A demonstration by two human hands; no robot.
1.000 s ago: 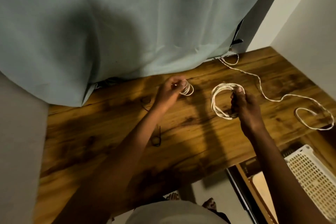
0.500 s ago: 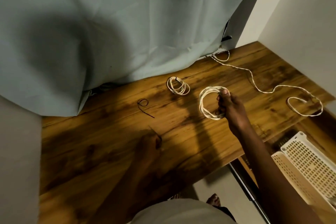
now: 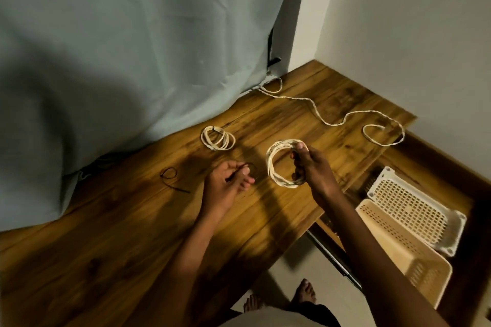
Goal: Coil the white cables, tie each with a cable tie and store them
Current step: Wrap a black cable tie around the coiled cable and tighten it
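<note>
Left hand [image 3: 228, 180] has come up from the table [image 3: 106, 247] edge, fingers now pinching a black tie [image 3: 249, 168]. Coil [image 3: 281, 164] sits just right of it, upright, clamped in right hand [image 3: 310, 167]; tied coil [image 3: 218, 138] lies behind.

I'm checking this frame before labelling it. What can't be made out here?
- Far end of the loose white cable: head view, hidden behind the curtain.
- Cable tie in the left hand: thin, dark, partly covered by fingers.
- Lower basket: crossed by the right arm.
</note>
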